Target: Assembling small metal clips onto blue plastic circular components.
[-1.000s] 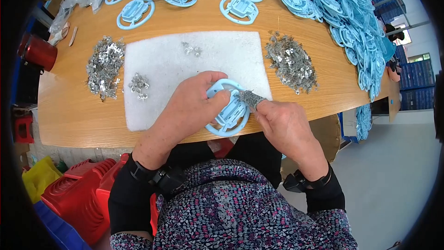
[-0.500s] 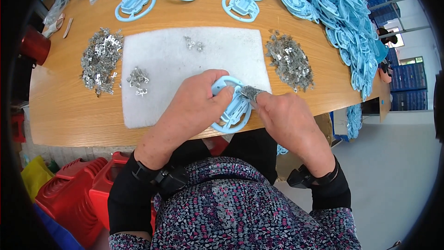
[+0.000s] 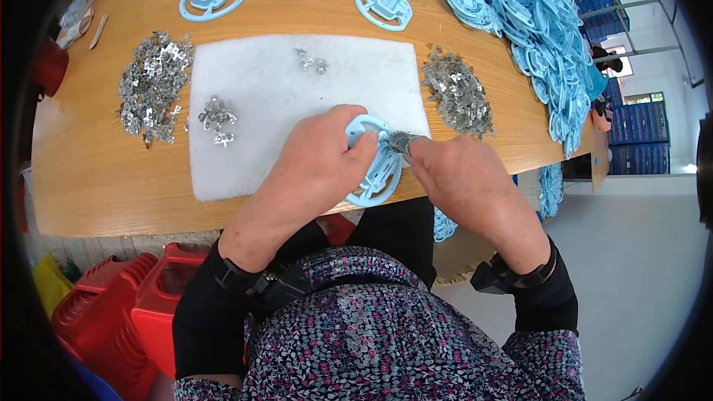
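Observation:
My left hand is closed round the left rim of a light blue plastic steering-wheel-shaped part, its thumb pressed on the face. The part is tilted over the front of a white foam mat. My right hand pinches a short, grey speckled piece whose far end meets the blue part near its upper middle. Whether it is a tool or a wrapped grip I cannot make out. On the mat lie a small heap of metal clips at the left and several silvery bits farther back.
Piles of metal clips flank the mat, one at left and one at right. Many blue wheel parts heap along the table's far right. Red plastic stools stand below the table at left. Blue crates are stacked in the right background.
The view has shifted slightly, so the table appears a little higher and farther left. Both hands keep their grip, and the grey piece stays against the blue part.

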### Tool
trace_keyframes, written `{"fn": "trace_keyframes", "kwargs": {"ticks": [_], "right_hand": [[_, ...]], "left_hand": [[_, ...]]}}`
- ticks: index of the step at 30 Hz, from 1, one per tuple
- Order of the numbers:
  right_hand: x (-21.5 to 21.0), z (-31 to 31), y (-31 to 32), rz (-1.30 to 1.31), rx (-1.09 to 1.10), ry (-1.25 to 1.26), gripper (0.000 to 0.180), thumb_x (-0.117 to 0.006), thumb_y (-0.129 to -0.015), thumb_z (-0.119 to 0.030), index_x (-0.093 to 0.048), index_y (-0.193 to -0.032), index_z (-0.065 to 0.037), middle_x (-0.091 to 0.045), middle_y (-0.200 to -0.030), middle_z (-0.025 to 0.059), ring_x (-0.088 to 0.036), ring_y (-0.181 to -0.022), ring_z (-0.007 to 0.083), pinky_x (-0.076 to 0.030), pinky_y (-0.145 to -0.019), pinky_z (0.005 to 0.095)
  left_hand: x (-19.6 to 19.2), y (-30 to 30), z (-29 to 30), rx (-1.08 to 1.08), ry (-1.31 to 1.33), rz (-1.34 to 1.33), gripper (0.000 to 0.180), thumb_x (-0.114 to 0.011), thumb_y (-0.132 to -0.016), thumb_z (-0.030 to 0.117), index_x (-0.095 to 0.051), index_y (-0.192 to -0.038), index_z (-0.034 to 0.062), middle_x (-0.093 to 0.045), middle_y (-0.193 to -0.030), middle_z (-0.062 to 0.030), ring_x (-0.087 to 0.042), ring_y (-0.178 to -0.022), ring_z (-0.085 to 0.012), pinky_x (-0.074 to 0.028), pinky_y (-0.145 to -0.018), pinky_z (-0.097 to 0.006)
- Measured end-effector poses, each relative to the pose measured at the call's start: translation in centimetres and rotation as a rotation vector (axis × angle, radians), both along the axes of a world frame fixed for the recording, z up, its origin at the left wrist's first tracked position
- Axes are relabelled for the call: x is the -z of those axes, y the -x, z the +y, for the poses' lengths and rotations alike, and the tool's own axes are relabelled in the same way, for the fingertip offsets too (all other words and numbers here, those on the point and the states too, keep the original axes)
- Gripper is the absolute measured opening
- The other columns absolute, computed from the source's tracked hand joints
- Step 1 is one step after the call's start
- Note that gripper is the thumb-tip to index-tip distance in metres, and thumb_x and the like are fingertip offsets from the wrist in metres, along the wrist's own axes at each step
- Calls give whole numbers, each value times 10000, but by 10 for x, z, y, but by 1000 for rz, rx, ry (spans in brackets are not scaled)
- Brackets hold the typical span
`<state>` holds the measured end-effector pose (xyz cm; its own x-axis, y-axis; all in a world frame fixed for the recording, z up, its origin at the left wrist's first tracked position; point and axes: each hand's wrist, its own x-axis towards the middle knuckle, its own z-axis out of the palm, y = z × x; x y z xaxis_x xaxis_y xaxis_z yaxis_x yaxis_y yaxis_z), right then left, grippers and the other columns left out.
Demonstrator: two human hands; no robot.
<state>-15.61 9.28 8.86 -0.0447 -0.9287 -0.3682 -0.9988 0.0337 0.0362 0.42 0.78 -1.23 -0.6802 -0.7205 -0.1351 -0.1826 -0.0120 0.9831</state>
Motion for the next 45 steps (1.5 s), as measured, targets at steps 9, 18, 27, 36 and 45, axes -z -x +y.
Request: {"fn": "trace_keyframes", "kwargs": {"ticks": [9,18,27,36,45], "right_hand": [[-5,-19,4,57,-153,-61,186,-564,-956,-184,-618,-848,-43,-641,-692,195,-664,-698,407,-525,-632,504],[-15,-56,12,60,-346,-304,99,-585,-899,-109,-653,-897,-38,-682,-753,202,-699,-743,391,-564,-662,474],[-25,-27,22,-73,-447,-40,86,-598,-863,-78,-638,-926,-36,-669,-728,199,-683,-703,405,-541,-632,495],[32,32,43,-443,271,351,252,-630,-985,-257,-580,-1026,-14,-638,-705,146,-638,-637,344,-484,-585,439],[45,47,39,-1657,736,-41,255,-578,-1045,-282,-601,-1101,-34,-505,-691,-65,-351,-521,7,-238,-452,200]], "left_hand": [[5,1,5,-83,177,-7,359,-589,-926,210,-621,-1131,-84,-682,-934,-300,-662,-899,-456,-524,-811,-494],[1,3,4,-68,177,-25,376,-605,-916,188,-602,-1154,-103,-672,-925,-325,-661,-874,-470,-520,-804,-517],[7,6,3,-60,48,-24,380,-601,-913,196,-614,-1189,-66,-687,-939,-290,-682,-883,-422,-539,-804,-455],[-20,-4,2,12,-347,157,434,-582,-992,197,-521,-1339,-57,-690,-1099,-149,-695,-897,-164,-583,-735,-300],[-15,-3,25,26,-145,221,420,-541,-1013,165,-489,-1386,-23,-648,-1181,-149,-664,-1017,-178,-564,-837,-335]]}}
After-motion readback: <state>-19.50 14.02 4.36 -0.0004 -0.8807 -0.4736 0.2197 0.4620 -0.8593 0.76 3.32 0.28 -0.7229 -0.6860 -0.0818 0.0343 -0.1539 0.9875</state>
